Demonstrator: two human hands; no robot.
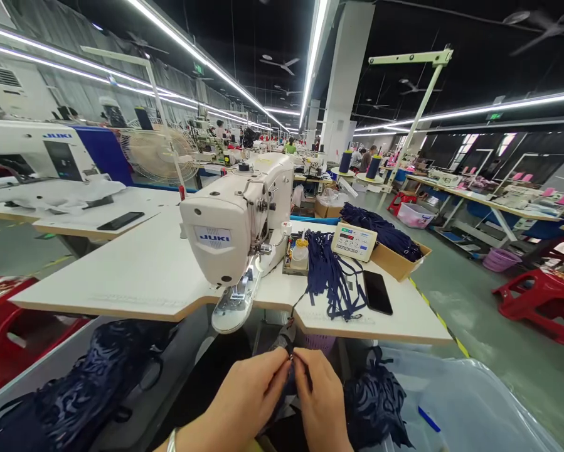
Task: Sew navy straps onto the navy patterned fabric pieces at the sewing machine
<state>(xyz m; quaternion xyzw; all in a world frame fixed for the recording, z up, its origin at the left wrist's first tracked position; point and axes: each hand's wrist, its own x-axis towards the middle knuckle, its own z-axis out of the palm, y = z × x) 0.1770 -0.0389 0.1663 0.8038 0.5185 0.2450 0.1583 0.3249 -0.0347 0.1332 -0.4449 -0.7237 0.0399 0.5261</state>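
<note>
My left hand (246,386) and my right hand (322,390) meet in front of the table edge, thumbs and fingertips pinched together. Between them is the end of a thin dark strap (290,314), which runs up over the table edge toward a heap of navy straps (326,267). A small shiny bit shows at the fingertips, too small to name. Just beyond my hands stands a white JUKI sewing machine (237,220), its lit needle area over a rounded metal arm (234,311). Dark fabric below my hands is mostly hidden.
Patterned navy garments lie in the left bin (88,376) and by the right bin (376,402), where a blue piece (428,419) rests. On the white table (135,276) are a control panel (354,242), an oil bottle (300,254) and a phone (377,292). A cardboard box (399,260) holds more straps.
</note>
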